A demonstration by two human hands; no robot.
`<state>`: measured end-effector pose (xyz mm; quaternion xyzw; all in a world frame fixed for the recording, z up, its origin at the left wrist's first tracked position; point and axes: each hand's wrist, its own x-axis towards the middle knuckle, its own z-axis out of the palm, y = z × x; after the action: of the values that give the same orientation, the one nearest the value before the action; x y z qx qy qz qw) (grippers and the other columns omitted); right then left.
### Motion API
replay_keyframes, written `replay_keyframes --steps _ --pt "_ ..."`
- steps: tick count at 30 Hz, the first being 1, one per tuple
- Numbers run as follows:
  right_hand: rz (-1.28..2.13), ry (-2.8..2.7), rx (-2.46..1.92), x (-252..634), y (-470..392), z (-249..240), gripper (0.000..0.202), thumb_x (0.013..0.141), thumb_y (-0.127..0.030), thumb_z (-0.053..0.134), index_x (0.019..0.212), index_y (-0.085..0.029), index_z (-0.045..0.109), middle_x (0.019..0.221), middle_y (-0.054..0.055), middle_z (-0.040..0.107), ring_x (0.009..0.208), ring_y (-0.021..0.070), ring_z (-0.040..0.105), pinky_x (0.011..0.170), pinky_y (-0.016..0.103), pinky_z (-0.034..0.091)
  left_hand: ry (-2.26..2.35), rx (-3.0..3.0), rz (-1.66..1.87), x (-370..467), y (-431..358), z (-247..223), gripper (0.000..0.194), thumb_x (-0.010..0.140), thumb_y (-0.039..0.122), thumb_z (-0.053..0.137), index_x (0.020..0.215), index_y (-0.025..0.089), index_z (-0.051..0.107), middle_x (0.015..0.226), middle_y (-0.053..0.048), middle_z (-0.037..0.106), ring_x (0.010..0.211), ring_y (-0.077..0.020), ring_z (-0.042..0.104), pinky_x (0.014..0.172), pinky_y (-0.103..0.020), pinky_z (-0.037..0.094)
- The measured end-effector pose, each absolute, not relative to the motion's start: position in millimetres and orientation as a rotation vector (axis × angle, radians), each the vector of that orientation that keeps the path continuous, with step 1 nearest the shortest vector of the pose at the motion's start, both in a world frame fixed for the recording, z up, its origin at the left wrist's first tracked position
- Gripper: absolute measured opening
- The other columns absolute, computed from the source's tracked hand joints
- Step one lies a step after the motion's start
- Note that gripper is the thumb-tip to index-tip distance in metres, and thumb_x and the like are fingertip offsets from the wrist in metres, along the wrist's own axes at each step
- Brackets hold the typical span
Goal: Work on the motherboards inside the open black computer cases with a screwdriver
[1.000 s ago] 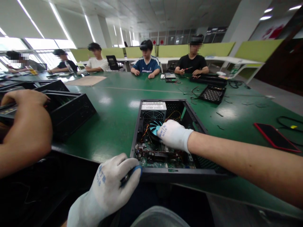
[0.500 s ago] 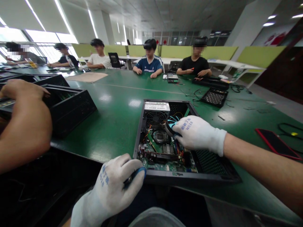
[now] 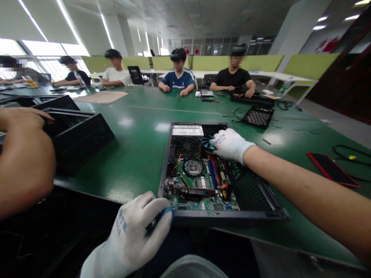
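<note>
An open black computer case (image 3: 220,213) lies flat in front of me, its motherboard (image 3: 208,175) and bare processor socket area (image 3: 193,167) showing. My right hand (image 3: 230,144), in a white glove, is closed on a round CPU cooler fan (image 3: 208,143) with blue blades. That fan is at the far end of the case, right of the power supply (image 3: 188,141). At the case's near left corner, my gloved left hand (image 3: 142,227) is closed round a small dark and blue object (image 3: 165,213), mostly hidden by the fingers.
On the left, another person's arm (image 3: 26,154) reaches into a second black case (image 3: 84,143). A red-edged black panel (image 3: 333,170) and a cable (image 3: 352,157) lie on the right. Several people sit across the green table (image 3: 136,135), near a black perforated tray (image 3: 257,116).
My right hand has carried the cooler fan away from above the processor to the far end of the case. The processor area is now uncovered. My left hand keeps its hold at the corner.
</note>
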<state>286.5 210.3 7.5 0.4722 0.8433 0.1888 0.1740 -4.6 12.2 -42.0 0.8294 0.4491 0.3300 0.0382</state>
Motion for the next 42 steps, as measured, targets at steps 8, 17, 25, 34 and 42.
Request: replay_keyframes --steps 8,17,25,34,42 --pt "0.444 2.756 1.561 316 185 11 0.051 0.101 -0.058 0.048 0.104 -0.014 0.074 0.104 0.015 0.073 0.097 0.0273 0.063 0.085 0.036 0.042 1.445 2.542 1.016 -10 12 -31 0.02 0.098 0.029 0.059 0.116 0.024 0.064 0.087 -0.001 0.068 0.072 -0.0166 0.066 0.064 -0.029 0.05" --pt "0.311 2.931 1.698 329 179 -2 0.048 0.101 -0.055 0.052 0.107 -0.012 0.074 0.106 0.015 0.072 0.1 0.0274 0.061 0.089 0.035 0.041 1.326 2.697 0.632 49 74 24 0.027 0.099 0.027 0.05 0.124 0.021 0.057 0.111 -0.008 0.07 0.101 -0.0229 0.069 0.089 -0.037 0.056" --pt "0.32 2.96 1.627 331 178 -4 0.048 0.102 -0.055 0.051 0.113 -0.013 0.073 0.11 0.015 0.072 0.103 0.0281 0.06 0.09 0.036 0.037 1.326 2.73 -0.483 119 172 6 0.039 0.093 0.032 0.061 0.127 0.012 0.061 0.124 -0.019 0.071 0.112 -0.0323 0.072 0.095 -0.041 0.058" --pt "0.293 3.006 1.619 332 176 -6 0.045 0.102 -0.055 0.052 0.106 -0.016 0.073 0.107 0.014 0.073 0.099 0.0282 0.06 0.083 0.036 0.034 1.267 2.644 -0.821 138 222 -48 0.067 0.077 0.032 0.078 0.137 0.011 0.058 0.133 -0.02 0.07 0.12 -0.0337 0.07 0.101 -0.04 0.057" --pt "0.249 3.025 1.603 332 175 -4 0.043 0.101 -0.055 0.053 0.101 -0.017 0.073 0.104 0.014 0.073 0.099 0.0288 0.061 0.081 0.037 0.032 1.24 2.728 -0.761 138 222 -44 0.048 0.079 0.031 0.076 0.123 0.011 0.069 0.121 -0.017 0.075 0.11 -0.0328 0.074 0.097 -0.038 0.059"
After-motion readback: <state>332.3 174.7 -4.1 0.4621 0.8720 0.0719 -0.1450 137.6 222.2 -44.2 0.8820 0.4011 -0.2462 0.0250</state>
